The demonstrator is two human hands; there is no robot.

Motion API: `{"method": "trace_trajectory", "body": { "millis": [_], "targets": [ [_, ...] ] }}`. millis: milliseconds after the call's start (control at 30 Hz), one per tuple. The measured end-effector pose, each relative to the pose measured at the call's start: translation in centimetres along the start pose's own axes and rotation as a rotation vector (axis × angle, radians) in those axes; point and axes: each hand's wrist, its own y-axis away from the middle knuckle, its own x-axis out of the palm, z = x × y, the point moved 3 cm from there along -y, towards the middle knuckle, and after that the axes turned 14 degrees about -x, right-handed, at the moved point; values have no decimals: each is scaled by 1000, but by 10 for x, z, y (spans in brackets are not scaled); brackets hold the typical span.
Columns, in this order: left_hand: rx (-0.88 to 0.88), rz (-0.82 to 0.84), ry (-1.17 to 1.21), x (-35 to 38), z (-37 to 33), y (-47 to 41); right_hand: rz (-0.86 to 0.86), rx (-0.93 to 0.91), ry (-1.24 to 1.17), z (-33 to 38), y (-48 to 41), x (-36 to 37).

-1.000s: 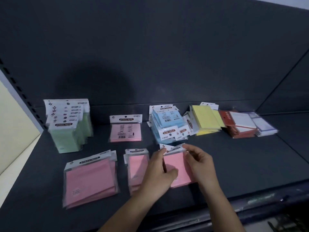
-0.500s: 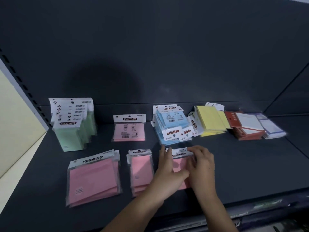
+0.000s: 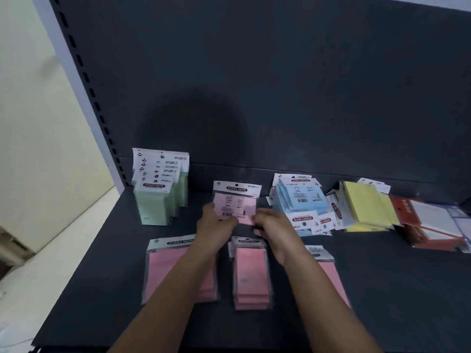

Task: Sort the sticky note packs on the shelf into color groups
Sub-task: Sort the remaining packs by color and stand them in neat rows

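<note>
One pink pack (image 3: 237, 203) sits at the shelf's (image 3: 395, 289) back, my left hand (image 3: 216, 224) pinching its lower corner. The fingers of my right hand (image 3: 274, 225) are blurred, grip unclear. I'd carry it low to the front pink row (image 3: 251, 273), clear of the blue pile (image 3: 300, 202).

cream wall (image 3: 38, 123) left | slotted grey upright (image 3: 76, 62) | dark back panel (image 3: 280, 85) behind | pale floor (image 3: 38, 289) lower left

L hand (image 3: 216, 226) grips far pink pack (image 3: 237, 203) at its left/bottom edge; R hand (image 3: 276, 229) at its right corner, blurred, grip unclear. Near row: pink stacks (image 3: 251, 273). Far left: green packs (image 3: 153, 205). Right: blue pile (image 3: 300, 200), yellow pile (image 3: 364, 205), red pile (image 3: 433, 235).
</note>
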Motion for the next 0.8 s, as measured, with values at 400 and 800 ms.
{"method": "trace_trajectory", "body": {
  "millis": [400,800],
  "targets": [
    [501,-311,325,-17,-24,37,-4,-134,43,24,23,-2],
    [1122,-75,-252,-22,-17,111,-143,-292,-296,68,56,11]
  ]
}}
